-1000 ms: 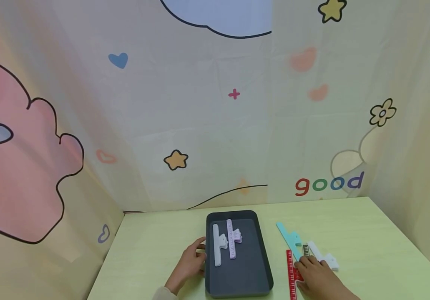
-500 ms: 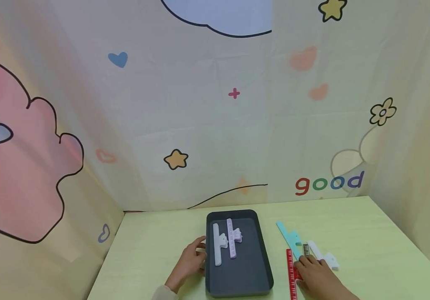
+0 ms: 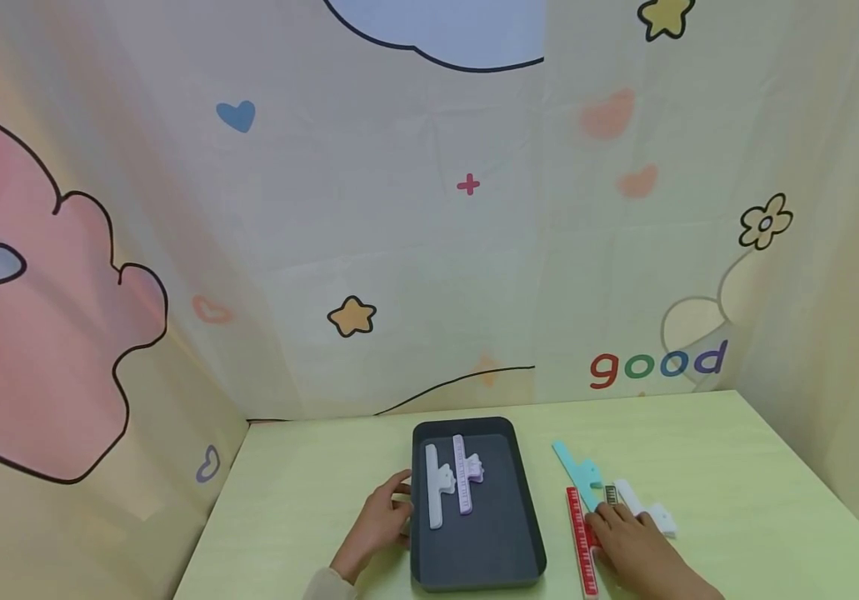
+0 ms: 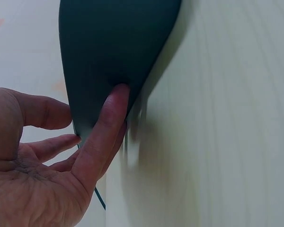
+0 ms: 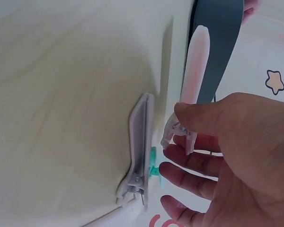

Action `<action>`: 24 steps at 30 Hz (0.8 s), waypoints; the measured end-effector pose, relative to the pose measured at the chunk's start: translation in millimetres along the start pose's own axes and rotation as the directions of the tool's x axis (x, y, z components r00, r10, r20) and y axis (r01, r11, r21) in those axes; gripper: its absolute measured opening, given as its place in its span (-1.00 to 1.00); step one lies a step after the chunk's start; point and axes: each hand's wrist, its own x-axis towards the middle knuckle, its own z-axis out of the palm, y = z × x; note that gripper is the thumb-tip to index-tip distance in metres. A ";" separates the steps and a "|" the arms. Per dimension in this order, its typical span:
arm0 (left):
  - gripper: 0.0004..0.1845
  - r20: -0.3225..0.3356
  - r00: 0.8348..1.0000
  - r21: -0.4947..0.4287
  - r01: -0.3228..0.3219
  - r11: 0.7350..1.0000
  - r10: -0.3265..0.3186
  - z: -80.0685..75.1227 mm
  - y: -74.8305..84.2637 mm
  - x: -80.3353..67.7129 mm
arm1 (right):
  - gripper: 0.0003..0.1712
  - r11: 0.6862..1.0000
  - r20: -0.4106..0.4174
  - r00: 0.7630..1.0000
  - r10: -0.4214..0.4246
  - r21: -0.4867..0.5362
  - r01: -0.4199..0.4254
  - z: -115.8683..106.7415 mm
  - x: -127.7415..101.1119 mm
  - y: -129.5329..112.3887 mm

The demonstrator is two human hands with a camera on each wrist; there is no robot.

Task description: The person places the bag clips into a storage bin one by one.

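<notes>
Dark tray (image 3: 526, 533) stays braced by your left hand (image 3: 378, 527), fingers straight against its wall, while your right hand (image 3: 627, 542) pinches a small clip (image 5: 180, 135).

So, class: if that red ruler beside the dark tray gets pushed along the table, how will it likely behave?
The red ruler lies flat, long and thin on the table, so it would probably slide, not roll or tip. It looks light; a push near one end would likely swivel it. Lying so flat, it may be awkward to lift.

Left hand (image 4: 47, 161) against dark tray (image 4: 109, 52)
</notes>
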 end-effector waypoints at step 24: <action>-0.34 -0.001 1.000 0.014 0.004 1.000 -0.004 0.8 -2.3 -0.2 | -0.59 0.989 -0.305 0.944 -0.126 -0.117 0.094 -30.9 0.6 -2.7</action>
